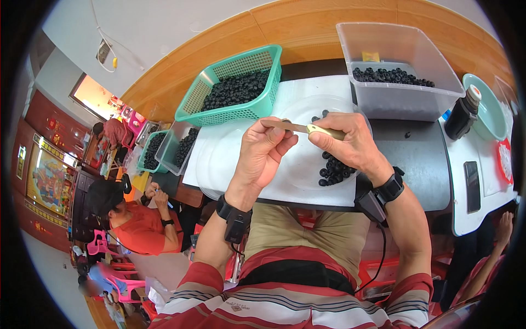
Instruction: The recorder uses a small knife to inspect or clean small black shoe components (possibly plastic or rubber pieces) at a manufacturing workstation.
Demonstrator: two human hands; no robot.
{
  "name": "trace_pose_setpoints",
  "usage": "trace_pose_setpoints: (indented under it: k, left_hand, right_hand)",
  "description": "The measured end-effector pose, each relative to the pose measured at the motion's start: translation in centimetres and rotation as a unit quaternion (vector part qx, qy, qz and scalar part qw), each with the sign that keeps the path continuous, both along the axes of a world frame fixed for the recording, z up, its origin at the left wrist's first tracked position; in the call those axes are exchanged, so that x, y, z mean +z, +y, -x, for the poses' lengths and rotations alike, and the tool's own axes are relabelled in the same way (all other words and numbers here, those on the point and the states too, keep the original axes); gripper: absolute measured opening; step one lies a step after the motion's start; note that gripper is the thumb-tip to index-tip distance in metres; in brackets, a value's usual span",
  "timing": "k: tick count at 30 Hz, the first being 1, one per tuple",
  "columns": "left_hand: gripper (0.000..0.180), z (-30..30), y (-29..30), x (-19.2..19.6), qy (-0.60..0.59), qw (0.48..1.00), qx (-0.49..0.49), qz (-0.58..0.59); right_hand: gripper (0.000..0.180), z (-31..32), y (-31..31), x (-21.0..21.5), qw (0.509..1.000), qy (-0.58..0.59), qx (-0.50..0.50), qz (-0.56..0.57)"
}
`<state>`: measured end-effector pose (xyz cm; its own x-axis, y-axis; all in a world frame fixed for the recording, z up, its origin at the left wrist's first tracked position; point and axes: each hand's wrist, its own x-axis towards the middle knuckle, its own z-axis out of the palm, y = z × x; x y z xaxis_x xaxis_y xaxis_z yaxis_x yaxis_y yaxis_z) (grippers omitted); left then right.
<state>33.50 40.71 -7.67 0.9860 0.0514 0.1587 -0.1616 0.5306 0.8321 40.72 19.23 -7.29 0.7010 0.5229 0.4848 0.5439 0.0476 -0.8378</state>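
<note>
Over the white work sheet (219, 159), my right hand (350, 140) grips a knife (326, 131) by its pale yellow handle. The blade points left and reaches the fingertips of my left hand (263, 151). Between my left thumb and forefinger is a small dark round piece, mostly covered by fingers and blade. Below my hands lies a clear round plate (293, 181). Several small black round pieces (335, 171) are heaped on its right side, partly behind my right hand. A second clear plate (208, 178) lies to the left.
A green basket (189, 116) of black pieces stands at the back left, a clear plastic bin (405, 104) with more at the back right. Smaller containers sit left. Right are a black bottle (463, 115), a phone (472, 186) and a pale green basin (487, 118). Co-workers sit on both sides.
</note>
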Motion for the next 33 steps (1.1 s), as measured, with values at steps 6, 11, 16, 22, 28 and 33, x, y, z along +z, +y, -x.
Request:
trace_pose_setpoints:
  k: [6,11,16,22,28,33]
  left_hand:
    - [0.017,0.0,-0.2,0.1,0.008,1.0,-0.004,0.013]
    - [0.015,0.5,-0.2,0.0,0.013,1.0,-0.013,0.012]
    - [0.012,1.4,-1.3,1.1,-0.009,1.0,-0.017,0.003]
    - [0.015,1.5,1.6,0.9,-0.012,0.955,0.117,-0.273]
    - [0.014,2.4,7.2,-0.3,0.035,0.824,0.212,-0.524]
    - [0.017,2.3,9.3,-1.5,0.06,0.773,0.206,-0.597]
  right_hand:
    - [0.033,-0.2,-0.1,0.0,1.0,-0.025,0.004,-0.011]
    - [0.033,-0.1,0.0,-0.2,1.0,-0.019,0.001,-0.01]
    - [0.033,-0.4,0.0,-1.1,0.999,0.03,-0.012,-0.036]
    - [0.036,-0.9,-0.2,-1.1,0.998,0.026,-0.055,-0.034]
    - [0.04,-1.0,0.0,-0.8,0.997,0.031,-0.066,-0.032]
    - [0.042,-0.9,0.2,-1.2,0.997,0.037,-0.065,-0.035]
